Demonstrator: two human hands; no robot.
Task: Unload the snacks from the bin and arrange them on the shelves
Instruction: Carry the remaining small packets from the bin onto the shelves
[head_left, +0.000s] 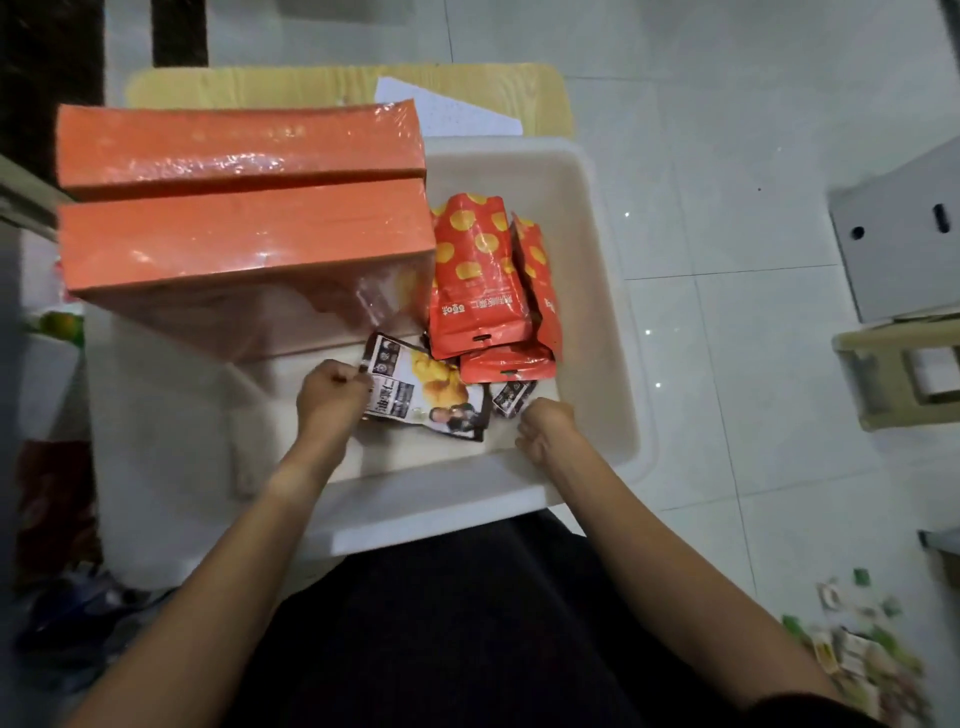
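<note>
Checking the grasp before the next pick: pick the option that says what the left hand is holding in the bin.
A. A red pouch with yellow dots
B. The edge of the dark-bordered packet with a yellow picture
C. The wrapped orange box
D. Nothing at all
B: the left hand pinches the left edge of the dark-bordered packet lying in the white bin, away from the red dotted pouches.

place: shop stockroom | cues: snack packets (475, 280) in bin (597, 312), wrapped cartons (244, 234), tiled floor (727, 130)
</note>
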